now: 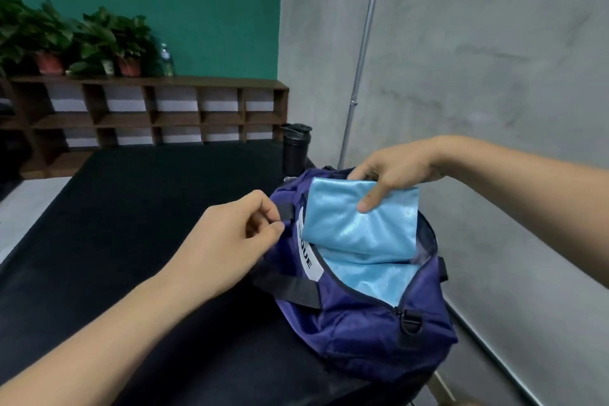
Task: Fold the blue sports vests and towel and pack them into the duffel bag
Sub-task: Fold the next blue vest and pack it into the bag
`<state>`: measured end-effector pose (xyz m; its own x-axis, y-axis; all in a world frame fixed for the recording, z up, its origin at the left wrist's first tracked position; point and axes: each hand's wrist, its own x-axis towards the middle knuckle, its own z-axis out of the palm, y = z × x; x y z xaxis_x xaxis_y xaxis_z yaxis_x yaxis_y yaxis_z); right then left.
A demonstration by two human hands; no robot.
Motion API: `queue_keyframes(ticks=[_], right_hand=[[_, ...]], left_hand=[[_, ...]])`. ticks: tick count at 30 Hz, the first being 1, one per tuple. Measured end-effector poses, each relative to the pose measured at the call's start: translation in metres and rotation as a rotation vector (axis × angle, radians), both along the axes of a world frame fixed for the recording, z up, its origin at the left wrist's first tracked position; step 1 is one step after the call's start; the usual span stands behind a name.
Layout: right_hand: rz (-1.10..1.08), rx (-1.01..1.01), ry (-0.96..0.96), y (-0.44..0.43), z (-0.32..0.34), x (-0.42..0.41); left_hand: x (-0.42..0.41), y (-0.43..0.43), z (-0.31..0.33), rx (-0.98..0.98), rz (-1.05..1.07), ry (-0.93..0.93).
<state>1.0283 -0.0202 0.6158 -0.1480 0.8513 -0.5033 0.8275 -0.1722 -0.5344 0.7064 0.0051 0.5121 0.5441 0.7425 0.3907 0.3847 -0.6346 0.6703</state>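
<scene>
Dark table [131, 208] fills the lower view, with a grey concrete wall behind at 3 o'clock. On its right part sits the navy duffel bag [362, 323], long axis running from 11 o'clock to 5 o'clock and its unzipped mouth facing up. The left hand [227, 241] pinches the bag's rim at 9 o'clock, thumb against curled fingers. The right hand [395, 171] grips a folded blue vest [356, 221] by its top edge, thumb on its front, holding it tilted over the mouth. More blue fabric [369, 277] lies inside below it. A black shaker bottle [295, 148] stands just beyond the bag at 11 o'clock, beside a metal pole [362, 53]. A wooden shelf [148, 115] with potted plants [82, 39] lines the far wall at 10 o'clock.
</scene>
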Motion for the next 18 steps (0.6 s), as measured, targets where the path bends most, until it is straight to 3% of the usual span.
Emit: queue_keyframes(ticks=[8, 12, 15, 18], right_hand=[[0.15, -0.056, -0.038, -0.004, -0.044, 0.022], [0.153, -0.039, -0.092, 0.002, -0.06, 0.023], [0.112, 0.092, -0.155, 0.011, -0.057, 0.026], [0.051, 0.188, -0.23, 0.026, -0.052, 0.025]], left_hand=[[0.06, -0.025, -0.023, 0.378, -0.414, 0.208], [0.086, -0.035, -0.033, 0.597, -0.432, 0.265], [0.103, -0.036, -0.034, 0.736, -0.421, 0.302], [0.12, -0.031, -0.031, 0.764, -0.403, 0.322]])
